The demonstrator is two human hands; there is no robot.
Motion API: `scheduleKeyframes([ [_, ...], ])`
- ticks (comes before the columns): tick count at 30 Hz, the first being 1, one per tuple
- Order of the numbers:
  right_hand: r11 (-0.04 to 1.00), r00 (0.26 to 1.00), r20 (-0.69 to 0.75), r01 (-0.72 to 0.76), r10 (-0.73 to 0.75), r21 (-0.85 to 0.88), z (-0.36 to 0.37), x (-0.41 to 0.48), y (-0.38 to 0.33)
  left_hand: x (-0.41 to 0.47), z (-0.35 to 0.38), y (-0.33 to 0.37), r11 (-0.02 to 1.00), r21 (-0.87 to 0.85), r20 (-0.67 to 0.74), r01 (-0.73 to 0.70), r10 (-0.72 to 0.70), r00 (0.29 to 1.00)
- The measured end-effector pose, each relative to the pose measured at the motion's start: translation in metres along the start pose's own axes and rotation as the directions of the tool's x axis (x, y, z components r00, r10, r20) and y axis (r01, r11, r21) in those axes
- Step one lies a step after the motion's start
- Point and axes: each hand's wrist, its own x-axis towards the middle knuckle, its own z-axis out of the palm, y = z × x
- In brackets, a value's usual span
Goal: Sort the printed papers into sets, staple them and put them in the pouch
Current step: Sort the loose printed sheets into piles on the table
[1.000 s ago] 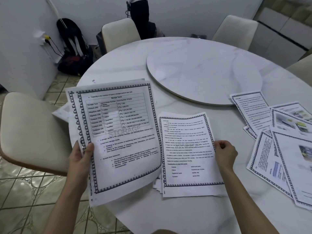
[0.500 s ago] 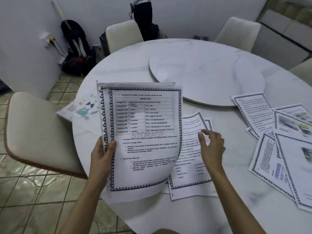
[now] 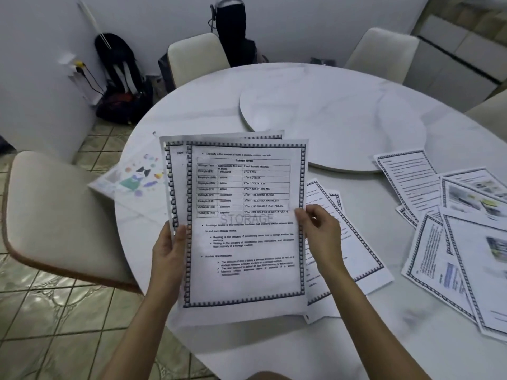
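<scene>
Sorting is the step in hand — the left hand [image 3: 168, 250] has its grip clamped on the left edge of a held set of sheets [image 3: 247, 223] raised over the desk [image 3: 356, 338], while the right hand [image 3: 319, 231] pinches the front sheet's right edge. Loose pages [image 3: 354, 248] lie beneath; more pages [image 3: 450, 226] spread to the right. Next, I judge — square the edges, then match another page. No stapler visible.
</scene>
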Motion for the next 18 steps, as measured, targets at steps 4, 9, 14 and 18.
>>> scheduleKeyframes([
  [4,1.000,0.993,-0.112,0.021,-0.020,0.007,-0.013,0.014,0.002,0.001,-0.003,-0.001,1.000,-0.016,-0.022,0.013,-0.014,1.000],
  [9,0.988,0.974,-0.222,0.014,-0.048,-0.154,-0.045,0.044,0.018,0.007,-0.016,-0.004,1.000,0.014,-0.068,0.022,-0.021,0.997],
  [14,0.956,0.978,-0.210,-0.062,0.000,-0.288,-0.066,0.060,0.044,0.011,-0.029,-0.005,0.999,0.013,-0.125,0.040,-0.038,0.991],
  [18,0.920,0.978,-0.203,-0.131,0.058,-0.369,-0.073,0.060,0.064,0.013,-0.033,-0.003,0.999,-0.001,-0.141,0.047,-0.047,0.989],
])
